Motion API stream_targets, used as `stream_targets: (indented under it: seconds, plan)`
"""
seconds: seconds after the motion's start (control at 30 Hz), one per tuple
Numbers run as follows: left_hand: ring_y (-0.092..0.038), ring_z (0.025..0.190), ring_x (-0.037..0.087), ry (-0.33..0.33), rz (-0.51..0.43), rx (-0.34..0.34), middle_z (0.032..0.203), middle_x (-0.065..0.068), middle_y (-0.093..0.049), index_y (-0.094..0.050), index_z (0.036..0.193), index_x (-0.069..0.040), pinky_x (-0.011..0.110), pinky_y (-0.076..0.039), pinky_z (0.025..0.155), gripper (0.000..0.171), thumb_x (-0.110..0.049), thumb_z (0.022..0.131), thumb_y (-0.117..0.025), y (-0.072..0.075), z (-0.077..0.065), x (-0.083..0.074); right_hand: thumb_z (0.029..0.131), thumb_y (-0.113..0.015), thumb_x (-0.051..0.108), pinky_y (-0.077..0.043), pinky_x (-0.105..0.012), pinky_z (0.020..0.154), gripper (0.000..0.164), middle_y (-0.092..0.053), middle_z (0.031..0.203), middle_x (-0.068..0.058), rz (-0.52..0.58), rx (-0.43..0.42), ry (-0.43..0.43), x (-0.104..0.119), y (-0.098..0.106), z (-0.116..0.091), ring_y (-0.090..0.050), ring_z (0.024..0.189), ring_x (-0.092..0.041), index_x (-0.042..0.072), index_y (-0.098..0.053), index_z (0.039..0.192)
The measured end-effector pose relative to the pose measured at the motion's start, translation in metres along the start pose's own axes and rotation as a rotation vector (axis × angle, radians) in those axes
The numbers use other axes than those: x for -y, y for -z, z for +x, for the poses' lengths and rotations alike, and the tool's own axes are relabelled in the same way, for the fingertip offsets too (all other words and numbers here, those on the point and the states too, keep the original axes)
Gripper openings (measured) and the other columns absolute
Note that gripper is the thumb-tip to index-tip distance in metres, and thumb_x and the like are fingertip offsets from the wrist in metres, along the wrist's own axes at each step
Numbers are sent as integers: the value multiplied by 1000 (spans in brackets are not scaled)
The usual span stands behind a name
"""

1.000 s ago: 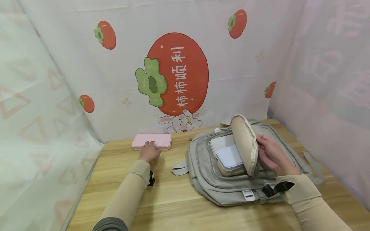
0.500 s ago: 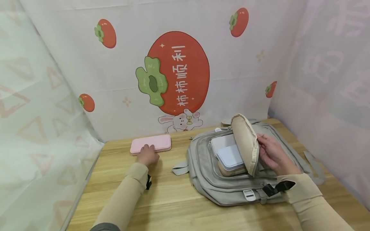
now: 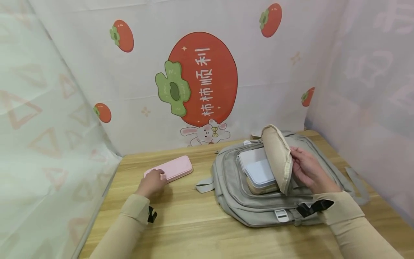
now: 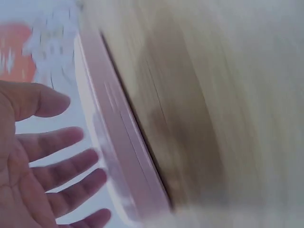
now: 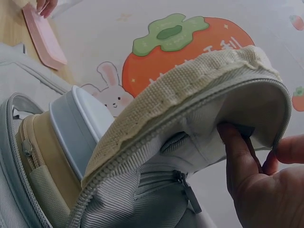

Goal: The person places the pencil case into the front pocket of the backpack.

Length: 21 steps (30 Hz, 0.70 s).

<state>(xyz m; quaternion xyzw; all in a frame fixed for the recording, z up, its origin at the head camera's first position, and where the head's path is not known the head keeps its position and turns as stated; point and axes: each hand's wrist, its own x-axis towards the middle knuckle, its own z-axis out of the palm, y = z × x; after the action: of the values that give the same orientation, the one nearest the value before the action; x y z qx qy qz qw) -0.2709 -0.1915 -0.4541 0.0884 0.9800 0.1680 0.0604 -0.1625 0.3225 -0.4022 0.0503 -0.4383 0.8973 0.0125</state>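
Observation:
A flat pink case shaped like a pencil box [image 3: 174,168] lies at a slant on the table's far left side. My left hand [image 3: 152,182] is at its left end, with fingers reaching over the lid. In the left wrist view, the fingers [image 4: 71,168] look loosely extended, touching or very near the case's edge. My right hand [image 3: 308,168] pinches the raised edge of the beige front flap [image 3: 276,158] of a grey backpack [image 3: 233,208]. The right wrist view has thumb and fingers [image 5: 242,161] on the flap's zipped rim. Blue [image 3: 260,172] and white [image 3: 249,158] cases sit in the unzipped pocket.
Under the blue case is a tan zipped pouch [image 5: 52,166]. Backpack straps [image 3: 205,185] stick out left and right. The wooden table [image 3: 194,230] is backed by a white cloth [image 3: 136,79] printed with persimmons and a rabbit, and cloth walls hang on both sides.
The pink case has turned, its left end swinging nearer, and my left hand has moved left and towards me with it. My right hand keeps holding the flap up.

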Motion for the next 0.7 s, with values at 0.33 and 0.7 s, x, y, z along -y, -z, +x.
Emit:
stream_targets:
  seconds: [0.33,0.7]
  plan:
    - [-24,134,67,255,-393,61,150,49,-5,-8,161,5,73,-36,104,110,-47,91,-75,10,-2,64,112,-35,4,-55,-21,77,29,-68,97,-6,-5,9,-3,1,3,-2,-67,88,-12,0,-62,101]
    - [-11,144,60,288,-575,147,156,47,0,1,161,7,65,-41,105,114,-34,90,-79,10,11,78,112,-34,5,-55,-22,79,31,-68,99,-7,14,14,4,2,2,-5,-67,91,-12,0,-62,102]
